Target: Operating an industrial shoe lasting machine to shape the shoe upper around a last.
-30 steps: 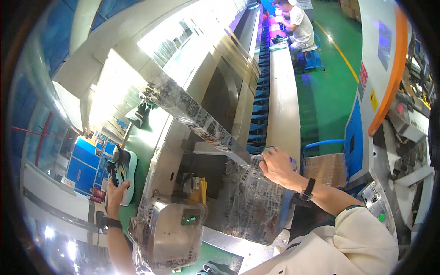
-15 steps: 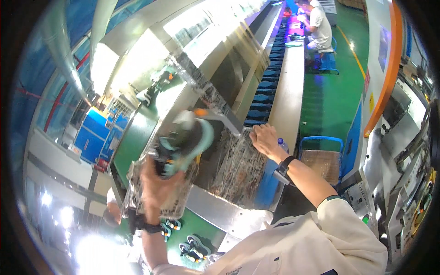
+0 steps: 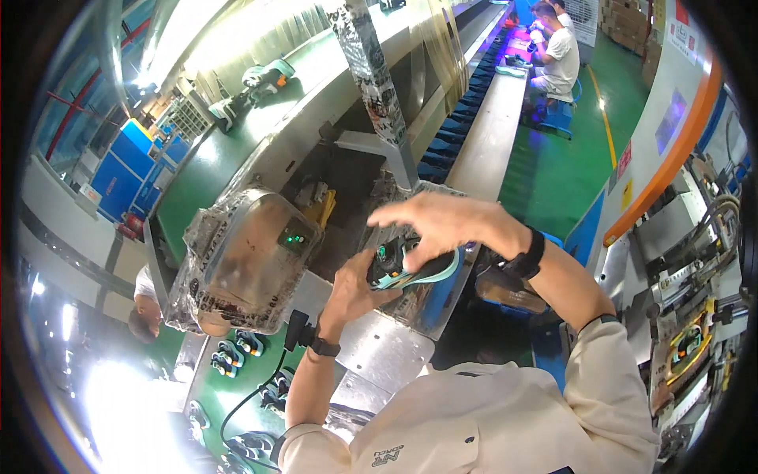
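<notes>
A black and mint-green sneaker (image 3: 436, 270) lies over the work surface in front of me. My left hand (image 3: 353, 286) grips one end of it, with the thumb along its lower side. Above the shoe, my right hand (image 3: 450, 225) is open, its fingers stretched out to the left and its thumb down by the shoe's opening. Part of the shoe is hidden under this hand. A metal post (image 3: 371, 71) wrapped in patterned film stands just beyond the hands.
Left of my hands is a film-wrapped machine head (image 3: 253, 261) with green indicator lights. Farther left a green belt (image 3: 197, 182) carries shoes. A dark slatted conveyor (image 3: 460, 110) runs away ahead, past seated co-workers (image 3: 559, 59). More sneakers (image 3: 229, 357) lie at lower left.
The sneaker has come right and nearer in my left hand, away from the machine head. My right hand has lifted off the wrapped surface and moved over the shoe. My view has shifted.
</notes>
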Action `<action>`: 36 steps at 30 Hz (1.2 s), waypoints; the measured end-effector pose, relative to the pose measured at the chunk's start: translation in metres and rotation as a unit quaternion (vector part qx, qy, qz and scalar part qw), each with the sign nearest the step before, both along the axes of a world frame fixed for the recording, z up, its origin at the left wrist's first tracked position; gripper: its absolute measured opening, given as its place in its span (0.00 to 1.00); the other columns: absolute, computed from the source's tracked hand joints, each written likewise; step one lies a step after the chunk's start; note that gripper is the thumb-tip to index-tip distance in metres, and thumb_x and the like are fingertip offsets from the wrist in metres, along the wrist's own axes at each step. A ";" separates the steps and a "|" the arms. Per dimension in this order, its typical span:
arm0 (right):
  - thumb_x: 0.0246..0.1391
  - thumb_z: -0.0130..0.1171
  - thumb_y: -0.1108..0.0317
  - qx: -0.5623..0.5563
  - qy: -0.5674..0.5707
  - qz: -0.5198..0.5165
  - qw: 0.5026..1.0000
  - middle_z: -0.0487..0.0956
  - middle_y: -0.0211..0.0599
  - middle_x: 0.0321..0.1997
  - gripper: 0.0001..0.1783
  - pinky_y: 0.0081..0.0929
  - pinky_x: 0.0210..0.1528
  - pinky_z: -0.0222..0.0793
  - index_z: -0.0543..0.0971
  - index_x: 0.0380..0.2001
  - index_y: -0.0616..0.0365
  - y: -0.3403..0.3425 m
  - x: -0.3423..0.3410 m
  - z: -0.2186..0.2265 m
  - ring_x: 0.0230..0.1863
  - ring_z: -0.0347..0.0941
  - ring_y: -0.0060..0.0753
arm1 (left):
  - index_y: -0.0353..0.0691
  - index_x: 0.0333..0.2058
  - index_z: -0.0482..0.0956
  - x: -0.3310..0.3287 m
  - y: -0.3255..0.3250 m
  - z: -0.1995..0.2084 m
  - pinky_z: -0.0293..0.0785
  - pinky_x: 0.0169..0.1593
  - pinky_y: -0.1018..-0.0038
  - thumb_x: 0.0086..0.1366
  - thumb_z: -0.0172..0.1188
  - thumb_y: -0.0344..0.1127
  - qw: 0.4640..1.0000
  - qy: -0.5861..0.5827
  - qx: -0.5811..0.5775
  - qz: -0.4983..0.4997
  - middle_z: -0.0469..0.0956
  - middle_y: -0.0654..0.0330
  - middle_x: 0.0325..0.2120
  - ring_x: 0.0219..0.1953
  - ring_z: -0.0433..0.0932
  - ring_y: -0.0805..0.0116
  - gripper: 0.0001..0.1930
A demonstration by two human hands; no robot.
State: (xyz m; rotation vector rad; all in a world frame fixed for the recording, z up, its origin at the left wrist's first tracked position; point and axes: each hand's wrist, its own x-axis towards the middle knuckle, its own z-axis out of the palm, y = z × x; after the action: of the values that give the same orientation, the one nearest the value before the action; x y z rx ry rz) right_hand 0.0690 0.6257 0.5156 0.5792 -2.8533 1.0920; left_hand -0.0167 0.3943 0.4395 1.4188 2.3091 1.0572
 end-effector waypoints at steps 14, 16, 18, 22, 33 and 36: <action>0.37 0.73 0.61 0.145 0.086 -0.187 0.968 0.82 0.42 0.37 0.35 0.44 0.39 0.74 0.73 0.52 0.47 -0.050 0.036 -0.043 0.40 0.80 0.49 | 0.31 0.51 0.73 0.028 0.007 -0.011 0.69 0.55 0.54 0.45 0.77 0.43 0.951 0.245 0.180 0.051 0.77 0.45 0.46 0.48 0.76 0.44 0.36; 0.38 0.72 0.61 0.098 0.145 -0.260 0.950 0.81 0.43 0.39 0.34 0.42 0.40 0.75 0.73 0.52 0.48 -0.052 0.064 -0.063 0.40 0.80 0.48 | 0.31 0.54 0.71 0.045 0.009 -0.006 0.63 0.62 0.54 0.49 0.74 0.39 0.952 0.229 0.200 0.036 0.74 0.45 0.52 0.56 0.71 0.47 0.35; 0.39 0.71 0.61 -0.026 0.149 -0.347 0.926 0.81 0.43 0.40 0.33 0.40 0.42 0.75 0.72 0.51 0.49 -0.063 0.101 -0.076 0.41 0.80 0.47 | 0.30 0.59 0.67 0.082 -0.002 0.014 0.58 0.66 0.56 0.54 0.70 0.36 0.959 0.123 0.250 0.053 0.71 0.46 0.57 0.62 0.66 0.51 0.35; 0.38 0.71 0.66 -0.249 0.203 -0.478 0.817 0.81 0.45 0.43 0.37 0.34 0.49 0.75 0.70 0.55 0.55 -0.086 0.206 -0.080 0.45 0.80 0.42 | 0.31 0.66 0.56 0.152 0.021 0.006 0.57 0.67 0.59 0.66 0.60 0.41 0.922 -0.086 0.379 0.000 0.62 0.46 0.64 0.65 0.63 0.56 0.36; 0.35 0.73 0.70 -0.284 0.357 -0.743 0.490 0.75 0.34 0.52 0.38 0.27 0.59 0.65 0.72 0.55 0.56 -0.099 0.555 -0.070 0.54 0.70 0.27 | 0.31 0.59 0.65 0.456 0.177 -0.012 0.72 0.53 0.70 0.72 0.53 0.37 0.770 -0.470 -0.043 -0.429 0.73 0.56 0.52 0.50 0.74 0.67 0.23; 0.36 0.72 0.73 -0.231 0.348 -0.825 0.381 0.76 0.34 0.48 0.37 0.26 0.56 0.67 0.71 0.54 0.58 -0.104 0.636 -0.072 0.50 0.72 0.27 | 0.29 0.64 0.60 0.545 0.231 -0.011 0.70 0.55 0.72 0.72 0.54 0.40 0.709 -0.507 -0.116 -0.475 0.71 0.54 0.56 0.53 0.73 0.68 0.29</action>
State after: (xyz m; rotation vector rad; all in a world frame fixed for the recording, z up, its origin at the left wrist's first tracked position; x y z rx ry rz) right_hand 0.7054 0.5218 0.4440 -1.2847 -0.9433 0.6065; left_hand 0.5281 0.6253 0.4287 1.1576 0.6920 0.7880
